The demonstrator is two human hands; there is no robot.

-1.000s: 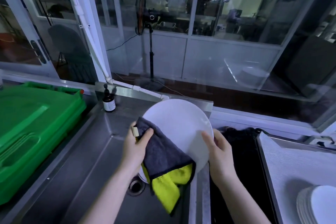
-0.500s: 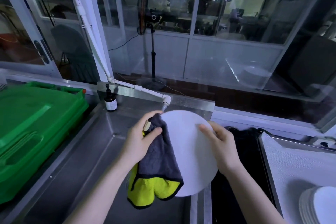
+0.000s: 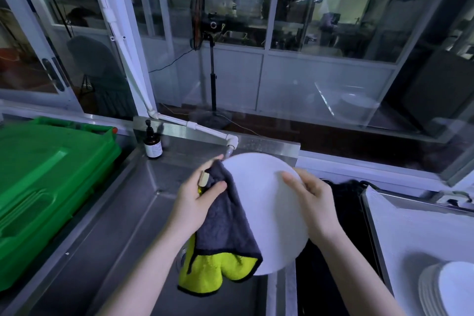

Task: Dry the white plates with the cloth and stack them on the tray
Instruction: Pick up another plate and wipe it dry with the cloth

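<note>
Hanging over the left part of the white plate (image 3: 266,215), the cloth (image 3: 225,228) hides that side of it, along with most of the drain (image 3: 180,258) in the sink (image 3: 115,228) below. The plate is held tilted above the sink, between the two hands. The cloth, grey on one face and yellow on the other, is pinched against the plate's left rim by the left hand (image 3: 193,204). The thumb is seen on the near face, one blurred fingertip shows above it, and the other fingers are hidden. The right rim is gripped by the right hand (image 3: 316,204), with fingers laid over the near face and the thumb out of sight. A small beige tag (image 3: 204,179) beside the left thumb cannot be read.

At lower right, a stack of plates (image 3: 447,290) on the tray (image 3: 410,233) is cut off by the frame edge, and its layers cannot be counted with certainty. A dark mass (image 3: 341,200) between sink and tray cannot be made out.

Counted: one plate in hand, one cloth, one stack, one green crate (image 3: 46,182) left of the sink, one pump bottle (image 3: 153,145) at its back edge, and one standing fan (image 3: 202,41) behind the glass.
</note>
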